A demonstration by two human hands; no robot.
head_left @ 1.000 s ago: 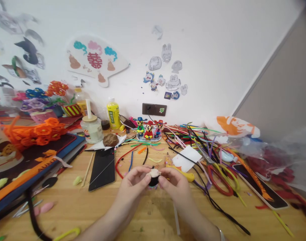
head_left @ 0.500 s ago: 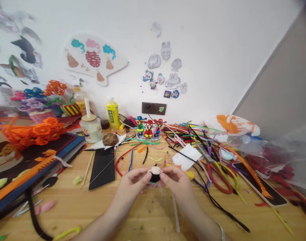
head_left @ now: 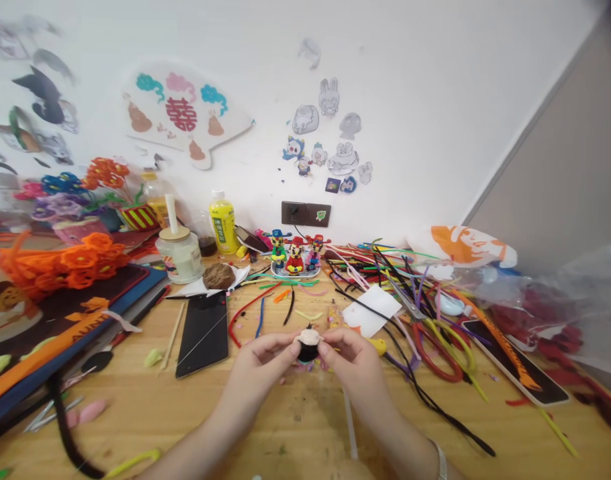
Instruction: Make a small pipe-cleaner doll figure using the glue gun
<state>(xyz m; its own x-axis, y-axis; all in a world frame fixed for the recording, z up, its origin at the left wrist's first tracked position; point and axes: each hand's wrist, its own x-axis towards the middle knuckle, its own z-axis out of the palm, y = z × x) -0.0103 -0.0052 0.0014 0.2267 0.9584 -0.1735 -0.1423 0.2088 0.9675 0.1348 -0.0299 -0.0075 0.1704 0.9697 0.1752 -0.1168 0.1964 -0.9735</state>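
Observation:
Both of my hands meet over the middle of the wooden desk (head_left: 295, 427). Between their fingertips sits a small fuzzy ball (head_left: 308, 342), pale pink on top and black underneath, made of pipe cleaner. My left hand (head_left: 259, 370) pinches its left side with thumb and forefinger. My right hand (head_left: 353, 363) pinches its right side, with the other fingers curled. A thin bracelet shows on my right wrist.
A black tablet (head_left: 204, 333) lies left of my hands. Loose pipe cleaners (head_left: 410, 300) in many colours and red-handled scissors (head_left: 435, 360) lie to the right. Three small figurines (head_left: 295, 257), a yellow bottle (head_left: 222, 225), a jar (head_left: 179, 253) and orange pipe-cleaner flowers (head_left: 80, 257) stand behind.
My hands have turned the small ball a little between the fingertips; a black tip now shows on its top. The view has shifted slightly downward.

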